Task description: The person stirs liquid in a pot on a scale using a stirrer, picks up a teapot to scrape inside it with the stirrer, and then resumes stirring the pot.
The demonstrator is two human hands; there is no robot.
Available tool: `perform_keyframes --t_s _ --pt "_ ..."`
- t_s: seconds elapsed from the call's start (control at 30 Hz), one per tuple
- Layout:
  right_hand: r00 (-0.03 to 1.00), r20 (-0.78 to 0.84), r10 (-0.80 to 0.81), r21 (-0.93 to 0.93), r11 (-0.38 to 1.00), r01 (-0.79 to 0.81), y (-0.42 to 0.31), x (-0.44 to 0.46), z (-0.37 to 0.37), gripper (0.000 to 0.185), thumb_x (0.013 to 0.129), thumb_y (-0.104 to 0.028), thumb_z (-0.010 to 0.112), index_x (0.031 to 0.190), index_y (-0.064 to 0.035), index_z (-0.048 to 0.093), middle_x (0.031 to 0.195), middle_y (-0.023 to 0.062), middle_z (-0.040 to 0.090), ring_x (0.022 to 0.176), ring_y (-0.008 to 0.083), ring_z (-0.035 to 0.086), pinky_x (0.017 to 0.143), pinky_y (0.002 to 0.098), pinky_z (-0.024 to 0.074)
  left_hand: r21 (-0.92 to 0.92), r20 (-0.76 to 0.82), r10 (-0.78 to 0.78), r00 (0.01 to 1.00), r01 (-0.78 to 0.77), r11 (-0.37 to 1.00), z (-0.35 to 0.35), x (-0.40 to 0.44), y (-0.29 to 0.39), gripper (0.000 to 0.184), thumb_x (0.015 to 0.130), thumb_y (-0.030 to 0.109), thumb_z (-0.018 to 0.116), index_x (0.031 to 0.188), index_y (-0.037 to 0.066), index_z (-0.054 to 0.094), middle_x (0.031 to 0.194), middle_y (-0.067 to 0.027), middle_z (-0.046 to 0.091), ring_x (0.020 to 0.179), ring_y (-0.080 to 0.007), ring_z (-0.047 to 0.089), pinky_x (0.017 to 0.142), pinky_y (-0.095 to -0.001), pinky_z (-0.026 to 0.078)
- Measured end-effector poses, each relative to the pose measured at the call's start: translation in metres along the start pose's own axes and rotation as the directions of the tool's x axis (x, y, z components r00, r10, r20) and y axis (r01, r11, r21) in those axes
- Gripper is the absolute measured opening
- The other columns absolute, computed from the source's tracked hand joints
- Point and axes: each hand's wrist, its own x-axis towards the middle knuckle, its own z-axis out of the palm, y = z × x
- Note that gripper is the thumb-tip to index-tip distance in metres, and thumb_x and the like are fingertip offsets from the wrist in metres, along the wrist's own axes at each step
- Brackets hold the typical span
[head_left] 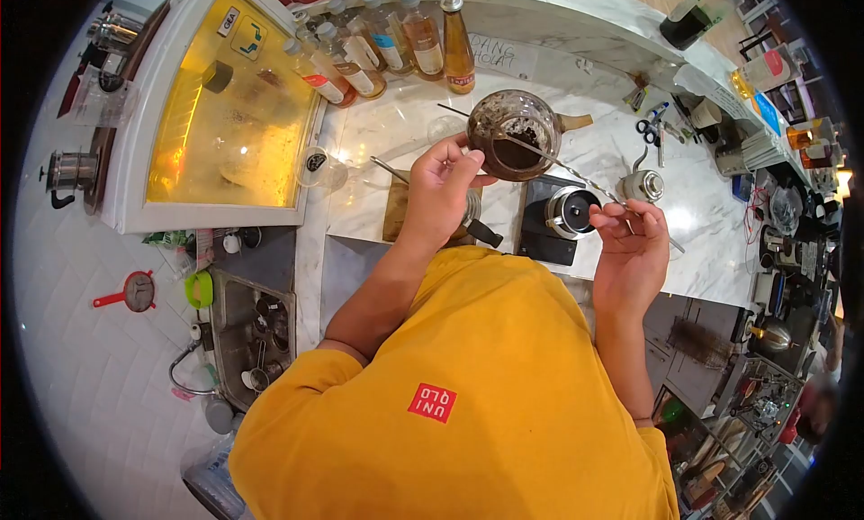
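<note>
My left hand (445, 182) grips the near left edge of a round glass pot (493, 164) with a short wooden handle (576, 121). Dark brown stuff coats its walls and lies inside; its opening is tilted toward me. Between the fingertips of my right hand (634, 241) is a long bar spoon (580, 175) with a twisted stem. Its far end reaches into the pot's opening. Below the pot, a metal vessel (571, 212) with a black centre sits on a black scale (538, 236). A small gooseneck kettle (644, 186) stands beyond my right hand.
Several bottles (423, 47) line the back left, by a yellow-lit glass-fronted cabinet (225, 115). A clear cup (319, 169) stands beside it. Scissors (648, 128) lie on the marble counter (693, 205) at right. A sink (238, 340) holding utensils is at left.
</note>
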Motion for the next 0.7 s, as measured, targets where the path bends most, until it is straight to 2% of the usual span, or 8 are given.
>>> perform_keyframes --t_s 0.13,0.3,0.47,0.7 --pt "0.999 -0.03 -0.016 0.003 1.0 0.016 0.003 -0.006 -0.008 0.027 0.104 -0.017 0.041 0.108 0.0031 0.058 0.096 0.0218 0.07 0.084 0.0313 0.071 0.087 0.0419 0.0544 0.002 0.008 -0.069 0.998 0.069 0.998 0.002 -0.001 -0.006 0.023 0.104 0.01 0.055 0.081 0.008 0.051 0.11 -0.0092 0.067 0.097 -0.0178 0.068 0.08 -0.0401 0.063" --pt "0.997 0.039 -0.064 -0.022 0.998 0.065 0.008 -0.015 -0.023 0.027 0.104 -0.02 0.043 0.109 0.0021 0.058 0.096 0.021 0.07 0.085 0.0321 0.07 0.087 0.0422 0.0545 0.034 0.031 -0.124 0.992 0.122 0.992 0.005 0.0 -0.011 0.025 0.106 0.018 0.055 0.083 0.008 0.054 0.098 -0.0062 0.067 0.092 -0.0158 0.067 0.079 -0.0392 0.062" --pt "0.995 0.02 -0.093 0.035 0.995 0.093 0.01 -0.024 -0.031 0.028 0.103 -0.022 0.044 0.109 0.0019 0.058 0.097 0.0206 0.07 0.091 0.0323 0.07 0.088 0.0438 0.0549 0.044 0.058 -0.116 0.992 0.114 0.993 0.008 0.001 -0.011 0.024 0.107 0.02 0.054 0.086 0.008 0.054 0.097 -0.0056 0.067 0.091 -0.0155 0.067 0.079 -0.0386 0.062" --pt "0.991 0.016 -0.136 0.005 0.991 0.136 0.001 -0.036 -0.029 0.028 0.103 -0.02 0.043 0.11 0.0022 0.058 0.098 0.0207 0.07 0.093 0.0327 0.07 0.09 0.0464 0.0553 0.018 0.068 -0.1 0.993 0.099 0.995 0.009 -0.001 -0.011 0.023 0.107 0.02 0.053 0.088 0.009 0.054 0.098 -0.0047 0.067 0.09 -0.0154 0.067 0.079 -0.0383 0.061"
